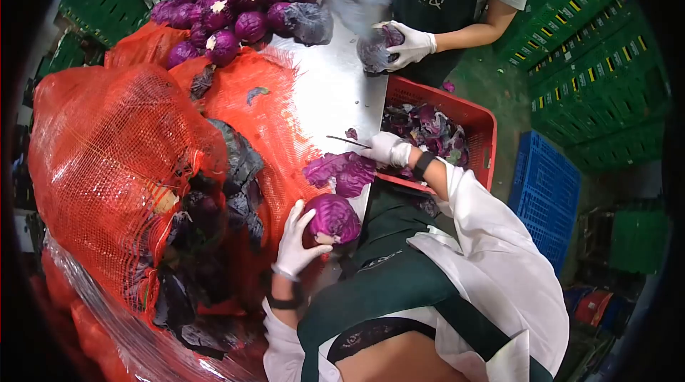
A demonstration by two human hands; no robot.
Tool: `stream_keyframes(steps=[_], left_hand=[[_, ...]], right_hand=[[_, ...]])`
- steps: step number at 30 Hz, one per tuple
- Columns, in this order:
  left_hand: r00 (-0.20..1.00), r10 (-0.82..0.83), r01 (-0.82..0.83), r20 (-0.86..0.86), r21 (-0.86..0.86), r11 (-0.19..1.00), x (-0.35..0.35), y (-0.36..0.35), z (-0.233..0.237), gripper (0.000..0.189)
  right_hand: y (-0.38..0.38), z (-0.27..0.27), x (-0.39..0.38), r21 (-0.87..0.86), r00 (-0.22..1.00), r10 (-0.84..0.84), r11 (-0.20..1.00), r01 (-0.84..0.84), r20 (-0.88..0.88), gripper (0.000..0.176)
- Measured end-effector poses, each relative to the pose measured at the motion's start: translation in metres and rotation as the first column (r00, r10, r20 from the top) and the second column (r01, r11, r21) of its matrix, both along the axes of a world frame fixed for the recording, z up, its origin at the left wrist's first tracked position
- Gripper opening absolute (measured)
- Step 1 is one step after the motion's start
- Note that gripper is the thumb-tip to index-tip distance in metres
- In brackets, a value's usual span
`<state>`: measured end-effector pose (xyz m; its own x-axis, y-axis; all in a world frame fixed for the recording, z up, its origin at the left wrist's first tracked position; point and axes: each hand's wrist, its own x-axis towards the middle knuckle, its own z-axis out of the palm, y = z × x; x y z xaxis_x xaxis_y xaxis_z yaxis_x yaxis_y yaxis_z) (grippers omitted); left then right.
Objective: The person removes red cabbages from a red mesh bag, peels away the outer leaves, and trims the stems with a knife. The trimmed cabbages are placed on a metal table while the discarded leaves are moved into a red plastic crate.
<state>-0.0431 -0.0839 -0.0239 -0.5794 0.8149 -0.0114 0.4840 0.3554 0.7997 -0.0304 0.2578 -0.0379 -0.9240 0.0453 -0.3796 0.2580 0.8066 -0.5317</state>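
My left hand (pixel 293 243), in a white glove, grips a trimmed purple cabbage (pixel 334 219) at the table's near edge. The cabbage's pale cut stem faces toward me. In my gloved right hand (pixel 387 149) is a knife (pixel 347 141), its thin dark blade pointing left over the table. Loose purple cabbage leaves (pixel 342 172) lie between the knife and the cabbage. Just beyond my right hand stands a red crate (pixel 484 125) holding cabbage leaf scraps (pixel 432 129).
A co-worker's gloved hand (pixel 414 45) holds another cabbage (pixel 378 49) across the metal table (pixel 332 89). Purple cabbages (pixel 250 25) are heaped at the back. A red mesh sack (pixel 114 161) of cabbages bulges at left. A blue crate (pixel 546 196) and green crates (pixel 599 82) stand right.
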Motion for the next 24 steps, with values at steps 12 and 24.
stream_keyframes(steps=[12,24], left_hand=[[0.843,0.468,-0.472,0.265,-0.054,0.880,0.072,-0.014,-0.037,0.107],[0.788,0.591,-0.609,0.172,0.080,0.789,0.084,0.009,-0.030,0.103]], right_hand=[[0.028,-0.009,0.060,0.429,0.981,-0.145,0.884,0.188,-0.131,0.034],[-0.108,0.000,0.098,-0.681,0.986,-0.050,0.717,0.146,0.160,0.061]])
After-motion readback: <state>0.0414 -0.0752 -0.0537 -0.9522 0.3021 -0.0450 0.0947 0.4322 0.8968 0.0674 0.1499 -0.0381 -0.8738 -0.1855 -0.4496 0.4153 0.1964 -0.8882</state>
